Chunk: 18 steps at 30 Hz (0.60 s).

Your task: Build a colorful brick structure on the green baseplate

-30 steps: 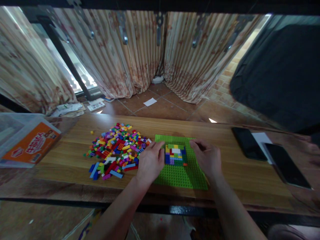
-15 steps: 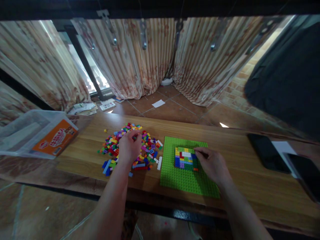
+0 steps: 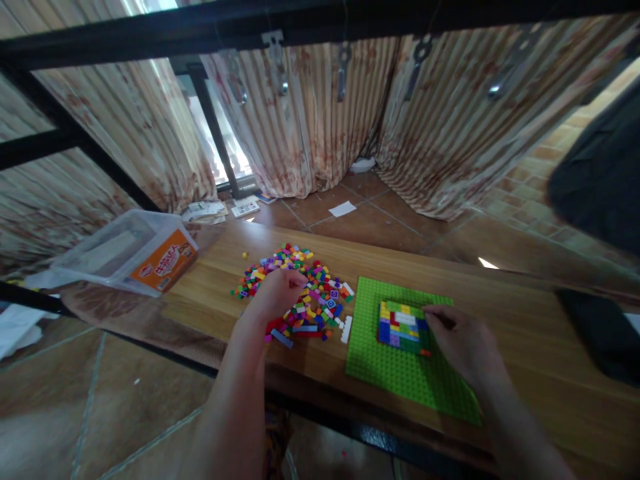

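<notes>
A heap of small multicoloured toy bricks [image 3: 320, 297] lies on the wooden table. Over its middle is my left hand [image 3: 280, 293], fingers curled together; whatever sits between them cannot be made out. To the right, a green studded baseplate [image 3: 370, 373] carries a low block of joined bricks [image 3: 397, 327] in yellow, red, white, blue and green. The fingertips of my right hand [image 3: 463, 340] are pinched at the far right corner of that block. Those fingers hide what they hold. A long white brick [image 3: 346, 329] lies between heap and baseplate.
A clear plastic box [image 3: 115, 257] with an orange label stands at the table's left end. On the right lies a black phone-like device [image 3: 595, 333]. Curtains [image 3: 320, 120] hang behind the table [image 3: 520, 320], and a dark bar [image 3: 310, 33] crosses above.
The view has swung left, so the table and its things sit further right in the picture. My left hand stays over the heap, slightly nearer me; my right stays at the block's corner.
</notes>
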Tool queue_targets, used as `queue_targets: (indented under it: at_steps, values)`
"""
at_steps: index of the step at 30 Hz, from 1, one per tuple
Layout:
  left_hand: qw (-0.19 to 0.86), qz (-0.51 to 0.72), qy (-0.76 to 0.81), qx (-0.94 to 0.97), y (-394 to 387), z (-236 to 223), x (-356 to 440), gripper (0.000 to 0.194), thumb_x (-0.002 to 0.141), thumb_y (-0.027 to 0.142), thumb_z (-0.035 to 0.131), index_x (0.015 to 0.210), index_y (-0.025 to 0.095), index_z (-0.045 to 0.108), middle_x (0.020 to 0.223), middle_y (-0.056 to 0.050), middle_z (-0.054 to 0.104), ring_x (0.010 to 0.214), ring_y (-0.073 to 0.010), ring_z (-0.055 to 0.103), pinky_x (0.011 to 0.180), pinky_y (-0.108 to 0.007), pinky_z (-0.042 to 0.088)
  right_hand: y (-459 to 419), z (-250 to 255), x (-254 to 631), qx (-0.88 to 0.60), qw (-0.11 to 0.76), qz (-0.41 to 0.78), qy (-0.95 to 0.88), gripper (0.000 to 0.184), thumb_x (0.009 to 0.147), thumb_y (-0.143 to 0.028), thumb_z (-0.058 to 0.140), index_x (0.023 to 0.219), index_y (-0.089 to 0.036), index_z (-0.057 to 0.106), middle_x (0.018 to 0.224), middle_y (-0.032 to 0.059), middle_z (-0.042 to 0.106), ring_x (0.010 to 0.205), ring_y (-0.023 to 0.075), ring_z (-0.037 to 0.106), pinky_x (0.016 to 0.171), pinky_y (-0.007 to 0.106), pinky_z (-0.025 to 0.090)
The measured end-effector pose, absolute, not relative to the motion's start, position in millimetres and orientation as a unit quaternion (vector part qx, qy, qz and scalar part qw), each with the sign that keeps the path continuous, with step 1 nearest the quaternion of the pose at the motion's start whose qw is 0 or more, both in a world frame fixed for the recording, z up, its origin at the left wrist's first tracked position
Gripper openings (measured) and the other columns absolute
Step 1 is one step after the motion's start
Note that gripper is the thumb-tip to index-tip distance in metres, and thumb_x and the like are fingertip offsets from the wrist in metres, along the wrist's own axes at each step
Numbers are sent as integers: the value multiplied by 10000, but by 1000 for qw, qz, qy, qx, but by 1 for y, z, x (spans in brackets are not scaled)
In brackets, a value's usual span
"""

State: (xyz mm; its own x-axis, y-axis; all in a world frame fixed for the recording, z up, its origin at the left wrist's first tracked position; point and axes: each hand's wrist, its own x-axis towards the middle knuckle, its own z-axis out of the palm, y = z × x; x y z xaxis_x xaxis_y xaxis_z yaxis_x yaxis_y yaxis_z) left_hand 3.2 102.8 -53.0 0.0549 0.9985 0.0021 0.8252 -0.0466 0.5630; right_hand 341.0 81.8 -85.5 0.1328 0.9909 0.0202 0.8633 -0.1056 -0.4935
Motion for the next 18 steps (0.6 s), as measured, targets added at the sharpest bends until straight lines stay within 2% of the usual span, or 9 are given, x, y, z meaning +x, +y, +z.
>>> queue_targets:
  at_steps: [4, 9, 13, 18]
  values:
    - [187, 168, 675, 694, 100, -51, 2, 244, 695, 100, 594, 852, 183, 760, 819, -29, 756, 797, -178, 675, 747, -253, 491, 82, -88, 343, -725, 196, 148, -643, 348, 815, -433, 459, 938, -245, 724, 799, 37, 728, 697, 209, 655, 648, 321, 455]
    - [168, 146, 684, 694, 98, -50, 7, 254, 691, 113, 626, 885, 205, 761, 923, -59, 760, 867, -212, 687, 815, -306, 503, 83, -91, 345, -713, 211, 145, -653, 327, 812, -423, 466, 909, -249, 725, 800, 34, 730, 680, 205, 653, 650, 322, 463]
    - [142, 143, 686, 699, 99, -54, 8, 182, 707, 128, 624, 812, 203, 753, 868, -57, 750, 830, -213, 677, 795, -308, 501, 83, -92, 345, -709, 220, 135, -657, 317, 816, -423, 478, 906, -251, 728, 761, 26, 725, 636, 193, 640, 620, 312, 459]
    - [142, 179, 675, 701, 100, -50, 8, 116, 736, 152, 594, 768, 172, 704, 766, -47, 704, 739, -188, 638, 751, -295, 486, 81, -89, 342, -706, 217, 146, -658, 321, 839, -399, 456, 918, -244, 726, 827, 34, 741, 667, 190, 651, 626, 305, 458]
